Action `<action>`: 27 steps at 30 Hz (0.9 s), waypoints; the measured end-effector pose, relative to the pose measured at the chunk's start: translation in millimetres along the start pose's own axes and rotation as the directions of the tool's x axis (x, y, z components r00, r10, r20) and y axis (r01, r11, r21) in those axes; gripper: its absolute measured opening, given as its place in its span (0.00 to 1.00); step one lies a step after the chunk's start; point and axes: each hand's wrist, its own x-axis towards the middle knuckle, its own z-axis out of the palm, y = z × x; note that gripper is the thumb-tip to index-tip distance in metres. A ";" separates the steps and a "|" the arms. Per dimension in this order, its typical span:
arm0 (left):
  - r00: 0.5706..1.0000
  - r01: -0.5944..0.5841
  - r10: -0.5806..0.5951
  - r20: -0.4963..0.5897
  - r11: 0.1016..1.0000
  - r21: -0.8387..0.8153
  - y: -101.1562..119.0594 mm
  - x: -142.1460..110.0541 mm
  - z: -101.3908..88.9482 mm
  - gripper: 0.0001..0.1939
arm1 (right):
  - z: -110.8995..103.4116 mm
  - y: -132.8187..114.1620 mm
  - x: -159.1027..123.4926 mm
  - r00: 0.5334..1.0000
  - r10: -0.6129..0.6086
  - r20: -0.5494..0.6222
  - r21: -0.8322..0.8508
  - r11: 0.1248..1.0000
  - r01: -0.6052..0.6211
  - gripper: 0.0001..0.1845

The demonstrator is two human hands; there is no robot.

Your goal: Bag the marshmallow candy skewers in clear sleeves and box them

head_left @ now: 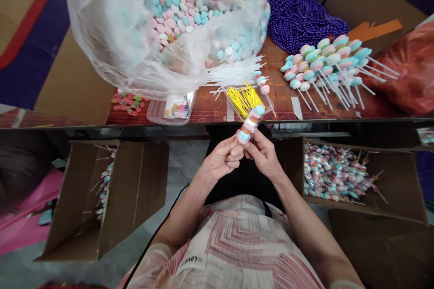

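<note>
A candy skewer (250,124) of pink, white and blue pieces is held upright and slightly tilted over the table's front edge, with a shiny clear wrapper seeming to cover it. At its lower end my left hand (225,158) is closed in a pinch. My right hand (262,156) also pinches there, fingertips close to the left ones. The skewer's stick is hidden by the fingers. Just beyond lies a tray of yellow twist ties (243,99). One unwrapped candy skewer (261,83) rests beside that tray, near a heap of white sticks (237,71).
A large plastic bag of candies (172,16) covers the table's left. Finished skewers (325,65) are piled right, near purple beaded strands (294,13) and a red bag (407,67). Below stand a left carton (135,180) and a right carton (393,180), both containing skewers.
</note>
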 end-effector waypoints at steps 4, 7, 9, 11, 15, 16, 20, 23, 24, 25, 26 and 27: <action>0.925 -0.319 0.357 -0.130 0.916 0.245 -17.5 4.8 2.7 0.15 | 1.3 2.8 0.4 0.984 -0.133 -0.115 -0.289 0.953 0.095 0.04; 0.794 -0.445 0.581 -0.177 0.756 0.480 -29.8 5.0 2.2 0.13 | 5.1 -0.4 -1.0 0.976 -0.149 -0.156 -0.390 0.917 0.078 0.01; 0.773 -0.446 0.612 -0.166 0.711 0.544 -32.4 3.3 0.6 0.13 | 5.5 -4.0 -1.5 0.982 -0.097 -0.160 -0.355 0.934 0.034 0.03; 0.793 -0.433 0.583 -0.175 0.742 0.512 -30.7 2.4 -1.1 0.14 | 4.3 -6.4 -1.3 0.990 0.018 -0.139 -0.220 0.974 -0.049 0.04; 0.900 -0.321 0.379 -0.214 0.910 0.260 -21.2 4.8 -2.9 0.17 | 3.2 -5.1 -3.7 0.973 0.227 -0.042 0.039 0.973 -0.225 0.08; 0.919 -0.288 0.328 -0.219 0.938 0.195 -19.1 5.9 -2.9 0.18 | 3.5 -3.8 -5.6 0.975 0.217 -0.049 0.025 0.976 -0.216 0.09; 0.943 -0.220 0.217 -0.251 0.975 0.018 -14.5 8.6 -2.2 0.19 | 3.6 3.9 -15.0 0.977 -0.120 -0.177 -0.324 0.944 0.057 0.10; 0.949 -0.193 0.175 -0.262 0.980 -0.047 -14.2 8.0 -1.5 0.17 | 0.4 9.8 -16.7 0.910 -0.405 -0.085 -0.543 0.785 0.299 0.14; 0.952 -0.183 0.162 -0.261 0.982 -0.056 -14.4 7.3 -1.1 0.16 | -1.1 11.2 -15.8 0.882 -0.468 -0.043 -0.584 0.729 0.358 0.15; 0.953 -0.175 0.154 -0.260 0.983 -0.060 -14.8 6.3 -0.4 0.16 | -2.7 12.2 -14.5 0.853 -0.522 -0.010 -0.621 0.671 0.404 0.14; 0.955 -0.173 0.152 -0.255 0.983 -0.061 -15.3 5.2 0.5 0.15 | -4.0 12.7 -12.9 0.821 -0.571 0.014 -0.654 0.616 0.439 0.13; 0.957 -0.175 0.156 -0.246 0.983 -0.060 -16.2 4.1 1.8 0.16 | -4.9 12.9 -11.3 0.791 -0.611 0.029 -0.682 0.566 0.463 0.12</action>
